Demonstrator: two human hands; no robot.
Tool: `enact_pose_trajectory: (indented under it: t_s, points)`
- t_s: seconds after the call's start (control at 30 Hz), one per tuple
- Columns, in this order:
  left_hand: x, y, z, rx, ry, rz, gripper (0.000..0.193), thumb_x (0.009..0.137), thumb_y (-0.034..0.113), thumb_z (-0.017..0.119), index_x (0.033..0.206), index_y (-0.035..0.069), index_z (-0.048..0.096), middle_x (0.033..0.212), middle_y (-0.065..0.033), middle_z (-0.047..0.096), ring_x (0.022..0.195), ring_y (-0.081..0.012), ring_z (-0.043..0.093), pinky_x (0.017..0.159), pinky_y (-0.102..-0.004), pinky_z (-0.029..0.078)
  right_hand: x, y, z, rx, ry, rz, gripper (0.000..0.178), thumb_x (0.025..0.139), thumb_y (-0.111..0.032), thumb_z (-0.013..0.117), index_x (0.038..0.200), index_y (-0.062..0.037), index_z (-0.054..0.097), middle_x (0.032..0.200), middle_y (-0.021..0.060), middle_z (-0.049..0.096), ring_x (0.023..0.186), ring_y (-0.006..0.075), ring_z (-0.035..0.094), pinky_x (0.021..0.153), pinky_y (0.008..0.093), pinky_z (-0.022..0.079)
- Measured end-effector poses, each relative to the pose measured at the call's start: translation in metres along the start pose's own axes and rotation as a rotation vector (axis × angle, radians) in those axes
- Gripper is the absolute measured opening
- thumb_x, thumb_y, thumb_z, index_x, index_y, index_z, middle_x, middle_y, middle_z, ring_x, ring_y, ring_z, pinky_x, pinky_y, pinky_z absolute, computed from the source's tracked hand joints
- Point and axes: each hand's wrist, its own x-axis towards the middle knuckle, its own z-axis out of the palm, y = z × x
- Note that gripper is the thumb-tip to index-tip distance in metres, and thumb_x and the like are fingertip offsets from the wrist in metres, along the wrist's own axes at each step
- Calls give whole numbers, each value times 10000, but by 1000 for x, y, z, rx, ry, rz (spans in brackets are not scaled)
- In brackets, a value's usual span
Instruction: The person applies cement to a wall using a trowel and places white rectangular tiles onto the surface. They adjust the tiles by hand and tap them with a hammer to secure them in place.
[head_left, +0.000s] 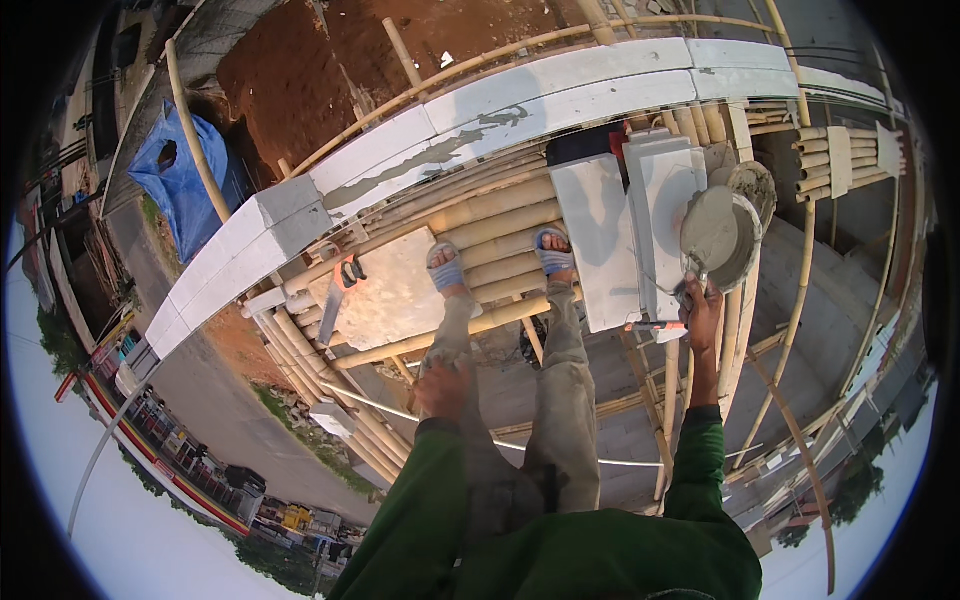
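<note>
My right hand [703, 300] is closed around the handle of a trowel [708, 232]. Grey mortar coats the trowel's broad blade, which lies over the mouth of a bucket [752, 250] on my right. More wet mortar shows inside that bucket. My left hand [443, 388] rests on my left knee with its fingers curled and no tool in it. Ahead of me runs a curved wall of white blocks [590, 75]. A patchy strip of mortar [430, 155] lies along its top at left of middle.
My sandalled feet stand on a bamboo platform [510, 215]. A handsaw [345, 280] lies on a board [400, 290] by my left foot. Pale blocks [600, 240] stand between my right foot and the bucket. Bamboo poles [800, 270] rise at right. Ground shows far below.
</note>
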Motion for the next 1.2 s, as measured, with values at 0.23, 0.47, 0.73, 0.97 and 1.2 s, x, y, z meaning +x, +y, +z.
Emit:
enact_pose_trajectory:
  t_s: [0.23, 0.47, 0.73, 0.97, 1.2]
  points:
    - [-4, -18, 6, -112, -223, -152, 540, 848, 600, 678, 997, 86, 752, 699, -112, 628, 623, -326, 640, 554, -494, 502, 55, -21, 186, -260, -518, -146, 224, 994, -229, 704, 1021, -7, 685, 712, -22, 596, 599, 80, 508, 580, 293, 439]
    - [16, -23, -24, -169, -556, -302, 541, 918, 566, 598, 1128, 73, 677, 790, -168, 730, 735, -345, 745, 681, -485, 570, 53, -4, 390, -622, -640, -557, 451, 949, -369, 619, 1170, 22, 658, 916, 267, 703, 892, 449, 669, 829, 507, 520]
    - [5, -45, 1, -359, -559, -353, 530, 890, 533, 638, 1118, 56, 681, 820, -186, 740, 708, -363, 728, 686, -503, 561, 11, -7, 526, -858, -684, -767, 344, 956, -308, 635, 1129, -11, 613, 967, 245, 717, 940, 451, 695, 819, 541, 557]
    - [0, -49, 8, -309, -494, -334, 528, 856, 497, 674, 1103, 31, 696, 729, -139, 694, 621, -339, 673, 680, -517, 538, 9, -9, 544, -1037, -655, -830, 340, 961, -285, 641, 1187, -37, 586, 1010, 231, 724, 939, 440, 709, 815, 549, 568]
    - [2, -51, 1, -373, -552, -346, 454, 892, 479, 648, 1014, 43, 683, 774, -169, 722, 684, -360, 714, 688, -511, 566, 49, -21, 469, -1036, -496, -878, 351, 969, -262, 626, 1230, -34, 570, 1078, 243, 707, 960, 447, 696, 821, 545, 565]
